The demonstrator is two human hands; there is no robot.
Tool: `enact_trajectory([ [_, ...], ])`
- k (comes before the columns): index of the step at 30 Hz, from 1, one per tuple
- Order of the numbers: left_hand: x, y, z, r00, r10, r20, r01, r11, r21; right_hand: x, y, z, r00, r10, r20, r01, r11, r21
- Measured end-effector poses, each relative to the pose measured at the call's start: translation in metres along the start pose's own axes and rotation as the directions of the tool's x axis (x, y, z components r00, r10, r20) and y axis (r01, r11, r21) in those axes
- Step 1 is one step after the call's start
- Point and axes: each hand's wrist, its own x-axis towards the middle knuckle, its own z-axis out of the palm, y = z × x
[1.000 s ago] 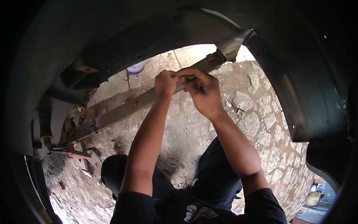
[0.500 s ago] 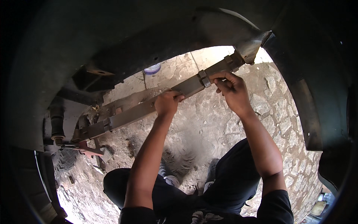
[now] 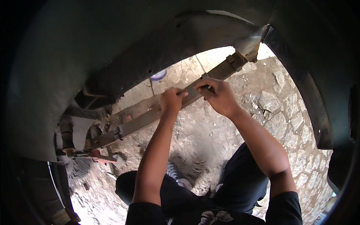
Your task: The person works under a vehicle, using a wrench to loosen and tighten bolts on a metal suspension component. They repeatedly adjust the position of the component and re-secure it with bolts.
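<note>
A long brown leaf spring (image 3: 140,122) runs slantwise from the lower left up to a bracket (image 3: 248,50) at the upper right, with metal clips (image 3: 235,63) around it. Over its middle, my left hand (image 3: 173,100) is closed, thumb and forefinger pressed together. Just to the right, my right hand (image 3: 217,95) is bent over the spring in a pinch, near a clip that it partly covers. Whatever either hand pinches, if anything, is too small or hidden to make out.
A dark wheel arch (image 3: 150,52) curves overhead and down the right side. At left hang a shock absorber (image 3: 66,137) and a reddish metal piece (image 3: 101,156). A purple-rimmed round container (image 3: 159,75) stands beyond the spring. Dusty stone paving (image 3: 270,101) lies below.
My right hand has moved left and down along the leaf spring, closer to my left hand. My left hand has lifted slightly. The whole view has shifted a little.
</note>
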Motion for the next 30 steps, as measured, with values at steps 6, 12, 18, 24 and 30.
enact_trajectory([
  [6,-0.035,-0.016,-0.020,0.999,-0.024,0.029,0.021,0.995,0.093,-0.001,0.032,-0.011,0.991,0.134,-0.009,-0.134,0.988,-0.080],
  [12,-0.036,-0.036,-0.010,0.997,-0.021,-0.068,0.022,0.999,0.025,-0.010,0.034,-0.002,0.994,0.102,0.050,-0.094,0.985,-0.141],
  [18,-0.020,-0.037,0.000,0.986,0.054,-0.156,-0.050,0.998,0.032,0.003,0.030,0.018,0.998,-0.035,0.051,0.039,0.996,-0.079],
  [24,-0.050,-0.055,-0.011,0.998,-0.014,-0.066,0.013,1.000,-0.010,0.014,0.027,0.048,0.994,-0.069,0.081,0.076,0.993,-0.093],
  [30,-0.067,-0.076,-0.009,0.925,0.212,-0.315,-0.166,0.972,0.165,0.017,0.028,0.066,0.988,-0.132,0.085,0.137,0.989,-0.060],
])
